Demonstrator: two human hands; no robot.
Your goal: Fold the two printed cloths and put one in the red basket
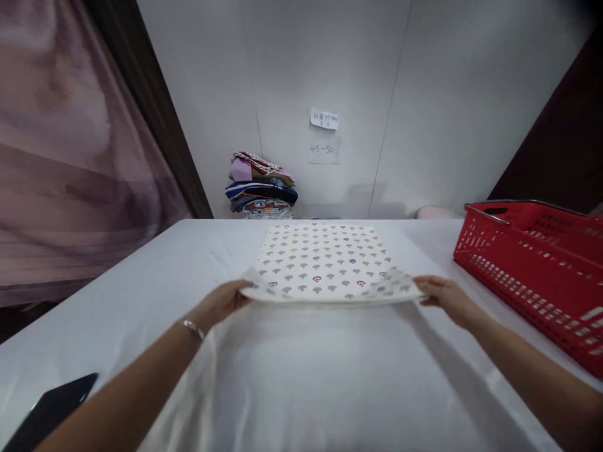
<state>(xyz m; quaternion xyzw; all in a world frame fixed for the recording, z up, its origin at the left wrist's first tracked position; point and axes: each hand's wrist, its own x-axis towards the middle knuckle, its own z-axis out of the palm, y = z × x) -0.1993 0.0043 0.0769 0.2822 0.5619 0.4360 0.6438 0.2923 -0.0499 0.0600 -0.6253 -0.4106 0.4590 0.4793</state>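
A white cloth [325, 260] printed with small grey and coloured mushroom shapes lies spread toward the far edge of the table. Its near edge is lifted and stretched between my two hands, sagging a little in the middle. My left hand [228, 300], with a bracelet at the wrist, pinches the near left corner. At the near right corner, my right hand [443, 298] grips the cloth between thumb and fingers. The far part of the cloth rests flat on the table. Whether it is folded in layers, I cannot tell.
A red plastic basket [532, 270] stands on the right of the white-covered table [320, 376]. Folded clothes [261, 185] are piled beyond the far edge, against the wall. A dark flat device [51, 411] lies at the near left. A pink curtain [70, 157] hangs on the left.
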